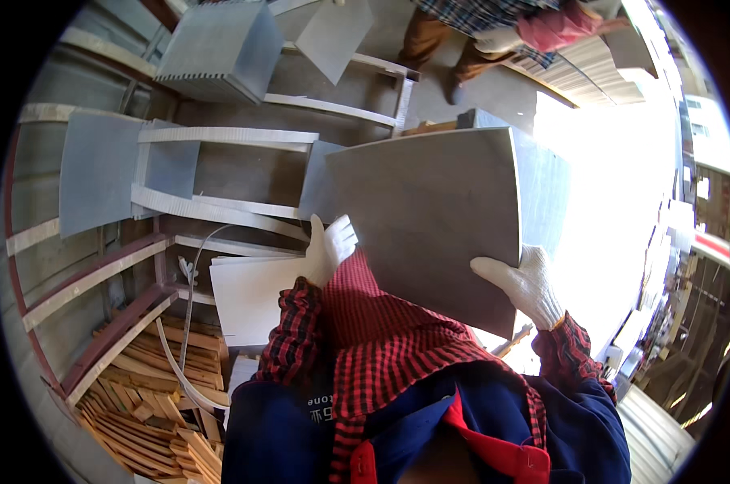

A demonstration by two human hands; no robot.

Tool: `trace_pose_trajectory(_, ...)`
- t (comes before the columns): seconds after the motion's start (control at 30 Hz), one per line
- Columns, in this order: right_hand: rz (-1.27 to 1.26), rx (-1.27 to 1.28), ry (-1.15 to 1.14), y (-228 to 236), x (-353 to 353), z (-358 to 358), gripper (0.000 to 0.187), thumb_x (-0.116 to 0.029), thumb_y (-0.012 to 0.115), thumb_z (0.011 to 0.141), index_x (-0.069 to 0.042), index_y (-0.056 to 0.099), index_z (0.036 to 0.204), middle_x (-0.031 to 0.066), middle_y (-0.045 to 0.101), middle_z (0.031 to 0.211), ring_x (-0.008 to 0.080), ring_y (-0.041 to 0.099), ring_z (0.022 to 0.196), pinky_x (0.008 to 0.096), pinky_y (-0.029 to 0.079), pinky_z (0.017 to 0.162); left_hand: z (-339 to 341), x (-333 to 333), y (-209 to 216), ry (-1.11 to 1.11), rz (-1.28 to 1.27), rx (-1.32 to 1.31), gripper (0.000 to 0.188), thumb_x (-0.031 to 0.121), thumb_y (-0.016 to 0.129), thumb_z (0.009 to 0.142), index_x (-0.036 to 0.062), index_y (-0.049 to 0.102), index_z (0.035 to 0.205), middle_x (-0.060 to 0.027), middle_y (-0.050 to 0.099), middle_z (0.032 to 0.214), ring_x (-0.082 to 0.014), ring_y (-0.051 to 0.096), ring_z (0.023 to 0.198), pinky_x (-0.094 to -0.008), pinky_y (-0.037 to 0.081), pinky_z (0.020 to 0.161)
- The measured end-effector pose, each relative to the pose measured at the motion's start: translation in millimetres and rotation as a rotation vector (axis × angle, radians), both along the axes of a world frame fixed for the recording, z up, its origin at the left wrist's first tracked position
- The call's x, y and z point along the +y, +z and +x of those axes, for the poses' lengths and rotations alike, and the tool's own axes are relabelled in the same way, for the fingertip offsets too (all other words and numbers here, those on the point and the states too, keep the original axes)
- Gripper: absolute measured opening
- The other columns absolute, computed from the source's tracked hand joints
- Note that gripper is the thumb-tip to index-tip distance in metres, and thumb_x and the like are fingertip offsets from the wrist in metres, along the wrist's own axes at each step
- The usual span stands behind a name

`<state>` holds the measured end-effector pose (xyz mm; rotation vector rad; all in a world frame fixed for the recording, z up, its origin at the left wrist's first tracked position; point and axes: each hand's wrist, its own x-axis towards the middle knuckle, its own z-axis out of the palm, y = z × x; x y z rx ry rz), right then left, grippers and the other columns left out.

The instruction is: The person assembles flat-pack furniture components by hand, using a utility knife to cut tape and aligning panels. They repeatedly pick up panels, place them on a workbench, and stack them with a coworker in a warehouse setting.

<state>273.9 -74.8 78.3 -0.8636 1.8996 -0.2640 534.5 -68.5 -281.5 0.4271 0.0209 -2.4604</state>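
A large grey panel (429,218), smooth and slightly bowed, tilts in front of me. My right hand (528,284), in a white knitted glove, grips its right edge, the thumb lying on the near face and the fingers partly hidden behind it. At the panel's lower left side is my left hand (330,246), also gloved, with its fingers stretched out and the thumb apart. Whether it touches the panel edge I cannot tell. White sheets (252,298) lie just left of that hand's wrist. Another grey sheet (315,181) shows behind the panel's left edge.
A rack of pale rails (228,135) stands at left, with grey sheets (99,173) on it and a thick stack of sheets (220,52) farther back. Wood strips (151,395) pile up at lower left beside a hose (189,323). Another person (462,40) stands at the far side.
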Motion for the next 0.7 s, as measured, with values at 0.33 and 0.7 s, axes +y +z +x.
trace_pose_trajectory(0.33, -0.393, -0.3, -0.281, -92, 178, -173, 0.046, -0.026, 0.074, 0.084, 0.005, 0.061, 0.115, 0.0152, 0.071, 0.101, 0.0208, 0.067, 0.096, 0.0337, 0.052, 0.085, -164, 93, 160, 0.393, -0.103, -1.177, 0.063, 0.046, 0.055, 0.098, -0.0018, 0.048, 0.138, -0.0088, 0.051, 0.137, -0.0203, 0.05, 0.122, -0.0327, 0.039, 0.105)
trace_pose_trajectory(0.7, -0.207, -0.273, -0.162, -153, 251, -262, 0.073, -0.041, 0.072, 0.081, 0.007, 0.047, 0.131, 0.0266, 0.065, 0.116, 0.038, 0.062, 0.111, 0.0417, 0.049, 0.095, -219, 212, 185, 0.545, -0.038, -1.359, 0.061, 0.047, 0.052, 0.098, -0.0024, 0.052, 0.134, -0.0107, 0.056, 0.131, -0.0227, 0.056, 0.114, -0.0342, 0.044, 0.098)
